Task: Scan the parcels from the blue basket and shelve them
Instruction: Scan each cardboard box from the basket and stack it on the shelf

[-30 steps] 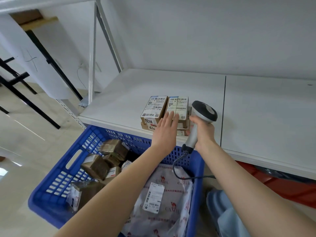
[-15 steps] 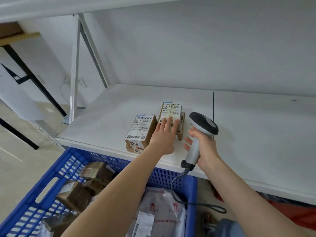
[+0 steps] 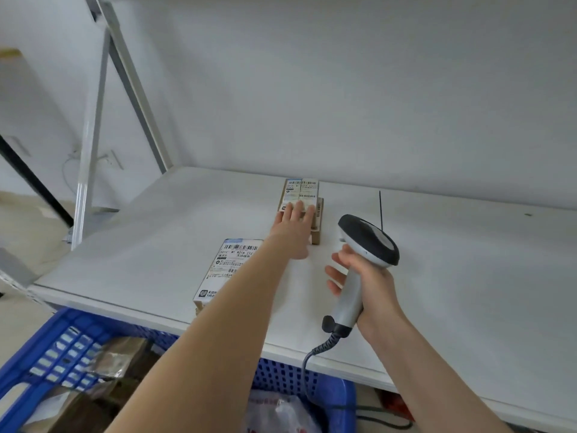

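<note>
Left hand point(image 3: 295, 228): flat, fingers spread on the far parcel point(image 3: 301, 195), deep on the white shelf point(image 3: 452, 276).
Right hand point(image 3: 367, 284): gripping the scanner point(image 3: 363, 257).
Near parcel point(image 3: 229, 268): at shelf's front; label partly reads "A21A", forearm hides the rest.
Blue basket point(image 3: 46, 348): below shelf edge, contents blurred.

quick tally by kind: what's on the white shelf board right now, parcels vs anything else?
Labelled cardboard parcels lying on the shelf: 2, the far parcel under the left hand and the near parcel at the front edge.
Barcode scanners: 0 on the shelf; the scanner is in the right hand, held above it.
Total: 2.
</note>
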